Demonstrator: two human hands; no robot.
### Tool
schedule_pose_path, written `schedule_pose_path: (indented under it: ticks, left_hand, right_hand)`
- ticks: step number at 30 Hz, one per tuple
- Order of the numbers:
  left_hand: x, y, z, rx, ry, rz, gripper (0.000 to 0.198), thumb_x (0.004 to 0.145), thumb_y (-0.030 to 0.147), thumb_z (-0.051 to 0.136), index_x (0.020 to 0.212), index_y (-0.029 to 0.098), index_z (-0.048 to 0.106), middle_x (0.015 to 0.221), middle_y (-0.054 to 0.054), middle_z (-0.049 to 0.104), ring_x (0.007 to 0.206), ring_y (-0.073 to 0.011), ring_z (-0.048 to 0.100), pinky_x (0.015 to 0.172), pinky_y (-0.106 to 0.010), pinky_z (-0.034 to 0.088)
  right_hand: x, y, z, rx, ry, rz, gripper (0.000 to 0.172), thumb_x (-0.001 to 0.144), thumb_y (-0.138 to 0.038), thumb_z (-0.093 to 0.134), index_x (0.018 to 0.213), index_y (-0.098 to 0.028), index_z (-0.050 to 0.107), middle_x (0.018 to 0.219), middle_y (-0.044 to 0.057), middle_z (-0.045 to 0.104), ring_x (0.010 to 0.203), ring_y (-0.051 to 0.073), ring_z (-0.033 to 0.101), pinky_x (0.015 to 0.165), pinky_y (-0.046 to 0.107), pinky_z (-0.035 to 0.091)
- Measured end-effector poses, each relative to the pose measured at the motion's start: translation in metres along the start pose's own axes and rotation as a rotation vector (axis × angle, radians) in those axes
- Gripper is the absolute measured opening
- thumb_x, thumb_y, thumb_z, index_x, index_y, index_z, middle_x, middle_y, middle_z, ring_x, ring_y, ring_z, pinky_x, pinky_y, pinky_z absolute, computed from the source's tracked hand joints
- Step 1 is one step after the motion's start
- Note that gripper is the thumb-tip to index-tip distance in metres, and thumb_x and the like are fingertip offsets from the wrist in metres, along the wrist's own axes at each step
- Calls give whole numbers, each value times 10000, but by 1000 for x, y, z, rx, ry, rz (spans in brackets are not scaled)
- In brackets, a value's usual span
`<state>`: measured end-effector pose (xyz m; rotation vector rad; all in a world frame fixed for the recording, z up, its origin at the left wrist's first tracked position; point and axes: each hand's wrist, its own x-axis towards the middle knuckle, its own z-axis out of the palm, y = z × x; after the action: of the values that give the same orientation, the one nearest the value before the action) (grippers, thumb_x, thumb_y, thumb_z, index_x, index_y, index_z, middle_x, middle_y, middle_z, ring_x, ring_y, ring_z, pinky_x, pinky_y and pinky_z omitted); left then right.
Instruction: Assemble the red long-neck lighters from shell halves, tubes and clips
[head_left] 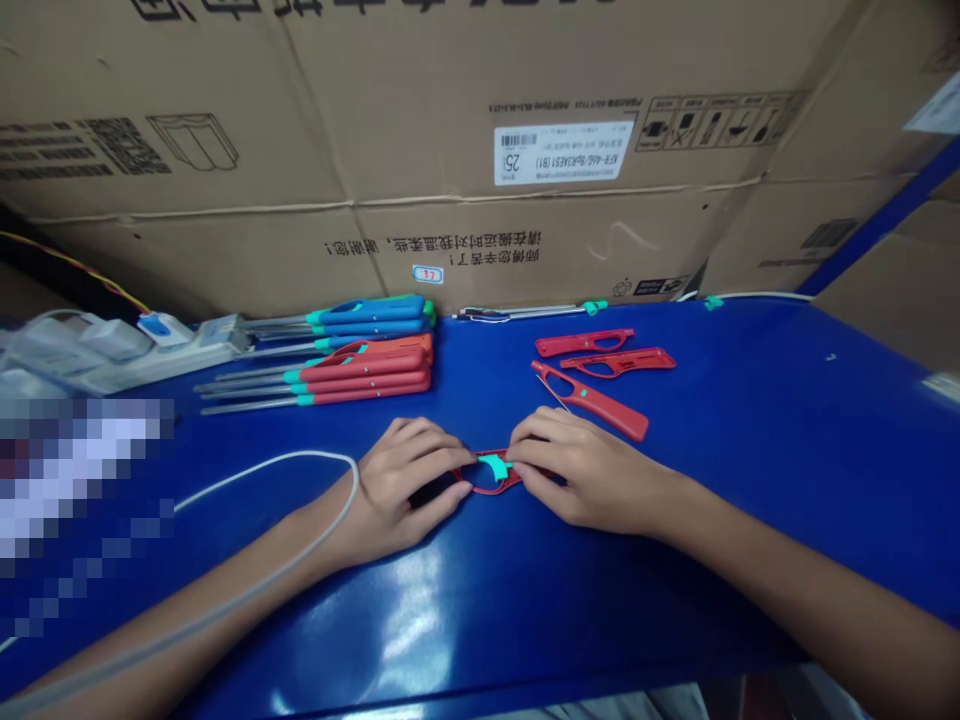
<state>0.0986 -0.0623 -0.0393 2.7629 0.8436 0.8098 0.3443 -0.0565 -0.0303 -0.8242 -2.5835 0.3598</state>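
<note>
On the blue table lies a red lighter shell [489, 491], its inner side facing up. A green trigger [496, 466] sits in its looped opening. My left hand [411, 478] pinches the shell's left end between thumb and fingers. My right hand [574, 468] is closed over the right part of the shell, its fingertips at the trigger's right edge; that end is mostly hidden under the hand. Just beyond my right hand lies another red lighter piece [611, 410] with a green part in it and a thin wire beside it.
Two red shell halves [626, 361] lie farther back. At back left are stacked red lighters [367, 383] and blue lighters [375, 315]. Thin metal rods [525, 312] lie by the cardboard box [420, 150]. A power strip [172, 350] stands left; a white cable [300, 455] crosses my left forearm.
</note>
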Motion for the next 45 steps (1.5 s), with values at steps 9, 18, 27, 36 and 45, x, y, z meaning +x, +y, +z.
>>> schedule_pose_path:
  ticks: [9,18,27,36,45]
  left_hand:
    - [-1,0,0,-7,-6,-7,199,895,201,571,1082,163,626,979,-91,702,895,-202,614,816,-369,471]
    - [-2,-2,2,-17,-15,-9,218,872,177,604,1087,146,627,992,-96,694,905,-212,608,815,-383,467]
    - [-2,-3,2,-22,-23,-16,216,879,190,597,1089,151,630,995,-87,692,905,-203,602,819,-376,462]
    - [-1,1,-1,-14,-31,-48,204,895,215,566,1082,174,636,989,-76,698,907,-201,607,827,-365,451]
    - [-4,2,-1,-32,-50,-82,202,904,234,551,1085,184,627,1005,-64,694,920,-206,587,823,-374,424]
  right_hand:
    - [1,0,1,14,1,-2,198,929,-149,476,929,-144,675,958,85,630,905,186,550,833,351,449]
    - [0,1,2,10,-14,8,205,932,-154,475,934,-139,679,960,83,631,912,187,543,843,353,440]
    - [0,-1,4,49,36,2,197,929,-172,485,959,-142,678,935,83,643,893,188,545,817,358,448]
    - [28,45,-10,-214,263,124,225,909,-212,484,1019,-133,664,1028,121,664,966,238,569,878,406,458]
    - [104,116,-34,-570,-91,508,241,942,-251,519,1138,-149,616,1143,109,629,1024,236,599,876,431,496]
